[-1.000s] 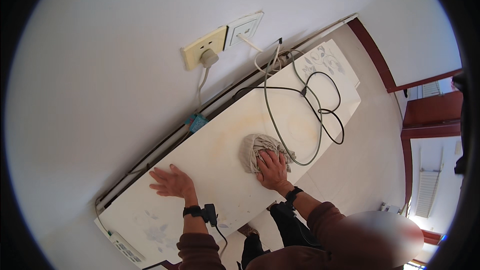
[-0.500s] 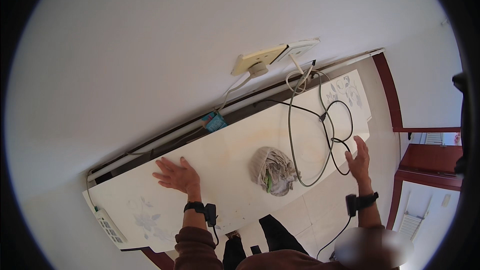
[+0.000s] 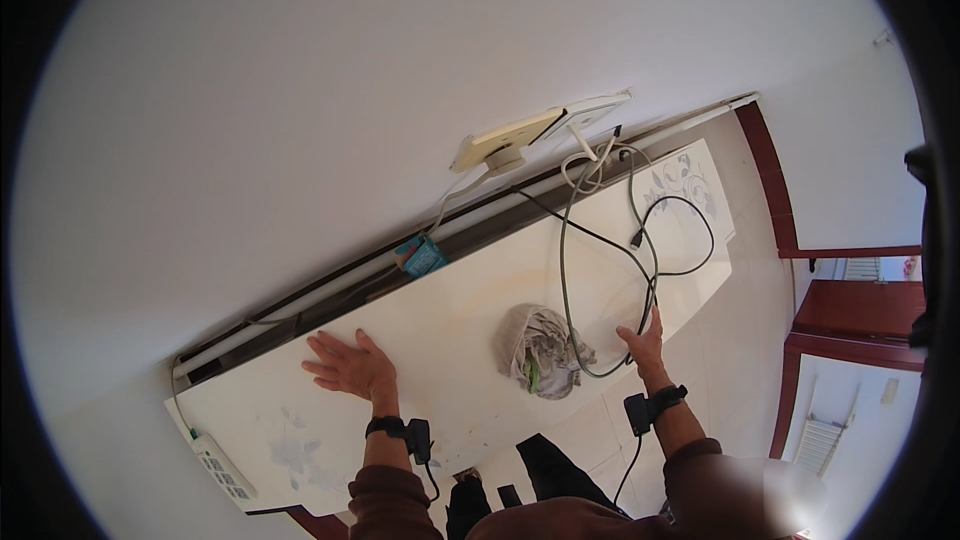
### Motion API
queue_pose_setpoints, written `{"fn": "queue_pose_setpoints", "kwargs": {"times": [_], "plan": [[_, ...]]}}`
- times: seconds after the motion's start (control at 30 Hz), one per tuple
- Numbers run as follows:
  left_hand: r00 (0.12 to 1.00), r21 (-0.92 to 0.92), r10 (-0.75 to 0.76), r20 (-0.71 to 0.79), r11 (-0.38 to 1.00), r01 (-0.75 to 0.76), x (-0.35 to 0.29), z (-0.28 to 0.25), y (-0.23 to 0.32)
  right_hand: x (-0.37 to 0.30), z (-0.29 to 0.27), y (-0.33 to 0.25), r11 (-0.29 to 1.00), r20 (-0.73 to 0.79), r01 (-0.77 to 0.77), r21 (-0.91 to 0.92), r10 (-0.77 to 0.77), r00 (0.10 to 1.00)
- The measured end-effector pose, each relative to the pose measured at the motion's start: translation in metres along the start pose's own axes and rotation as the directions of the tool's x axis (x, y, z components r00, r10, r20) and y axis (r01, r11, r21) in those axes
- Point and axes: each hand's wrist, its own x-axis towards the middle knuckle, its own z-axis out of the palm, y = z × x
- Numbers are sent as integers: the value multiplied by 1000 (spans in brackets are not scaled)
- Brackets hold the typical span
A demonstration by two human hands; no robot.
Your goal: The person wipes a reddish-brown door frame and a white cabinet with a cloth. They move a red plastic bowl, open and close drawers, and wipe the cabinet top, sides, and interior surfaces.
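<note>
My left hand (image 3: pixel 350 365) rests on the white cabinet top (image 3: pixel 430 325), fingers spread, holding nothing. Toward the cabinet's front edge on the right, my right hand (image 3: pixel 645 345) is open with its fingers extended. It is against or very close to a black cable (image 3: pixel 712 230) and a grey-green cable (image 3: pixel 562 260); I cannot tell whether it touches them. Both cables lie in loose loops on the right half of the top. Between my hands sits a crumpled grey-beige cloth (image 3: pixel 518 335) with something green in its folds.
Behind the cabinet, a gap runs along the wall beside a white pipe (image 3: pixel 690 123). A blue packet (image 3: pixel 424 257) is wedged at that edge. A plug (image 3: pixel 506 158) sits in a yellowed wall socket (image 3: pixel 480 146). A white power strip (image 3: pixel 222 468) is at the left end.
My right hand has moved left, from beyond the cable loops to beside them. The loops have shifted left, and the black cable lies differently. My left hand has hardly moved.
</note>
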Motion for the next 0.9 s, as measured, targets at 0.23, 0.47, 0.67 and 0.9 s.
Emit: {"fn": "queue_pose_setpoints", "kwargs": {"times": [0.23,0.47,0.67,0.9], "plan": [[1000,-4,-12,25,1000,12,0,-3,2,5,-4,-5,971,-60,-126,-203,116,991],[999,13,-2,34,1000,1,0,-6,3,24,-3,-11,916,-55,-93,-391,78,995],[987,39,-49,150,998,44,2,-14,6,35,-6,-8,875,-4,-26,-483,27,1000],[990,32,-55,126,998,52,2,-16,9,35,-9,-12,973,153,112,-202,-82,985]]}}
